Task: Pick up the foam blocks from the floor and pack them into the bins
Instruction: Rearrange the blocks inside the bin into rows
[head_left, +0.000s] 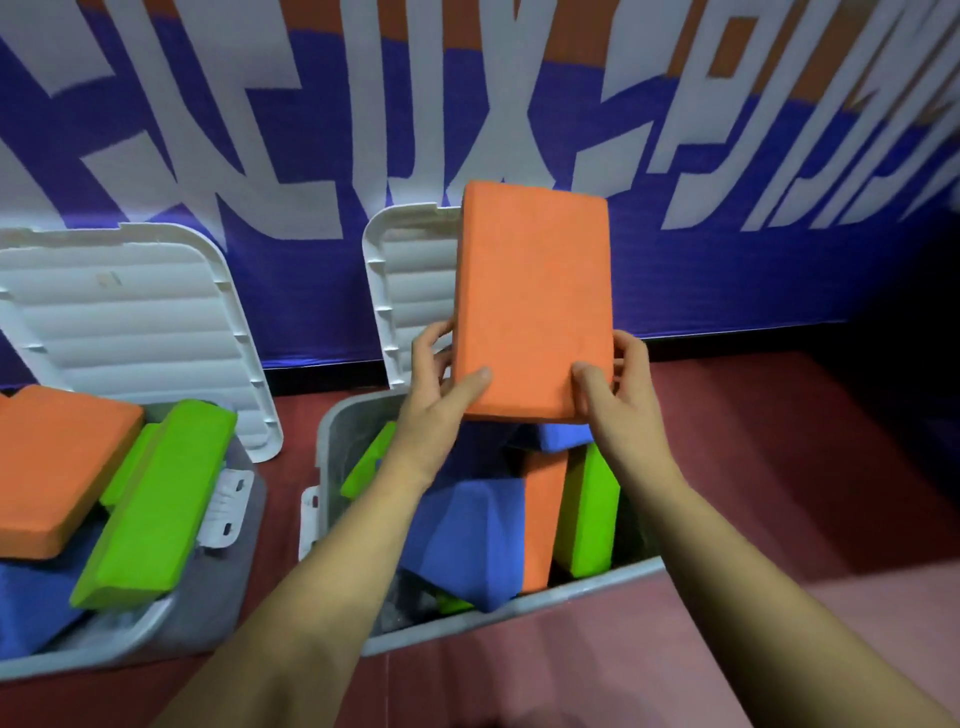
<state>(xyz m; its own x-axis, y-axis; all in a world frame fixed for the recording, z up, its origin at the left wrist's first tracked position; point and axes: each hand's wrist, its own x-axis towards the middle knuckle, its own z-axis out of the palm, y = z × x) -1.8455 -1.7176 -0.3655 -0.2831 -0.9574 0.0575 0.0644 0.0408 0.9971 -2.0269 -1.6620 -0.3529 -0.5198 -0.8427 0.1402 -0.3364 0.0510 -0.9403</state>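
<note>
Both hands grip an orange block (532, 301) at frame centre, the left hand (441, 379) on its lower left edge, the right hand (618, 384) on its lower right. The block is held upright above the right bin (519, 613), which holds blue, green and orange blocks. The left bin (130, 634), lower left, holds more. White lids (130, 312) lean against the wall.

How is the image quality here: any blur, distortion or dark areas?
Head view: wide-angle distortion bows the wall banner; its lettering smears near the top; the far right falls dark; the orange foam block, gripped by left hand and right hand, is evenly lit, fairly sharp, without glare.
</note>
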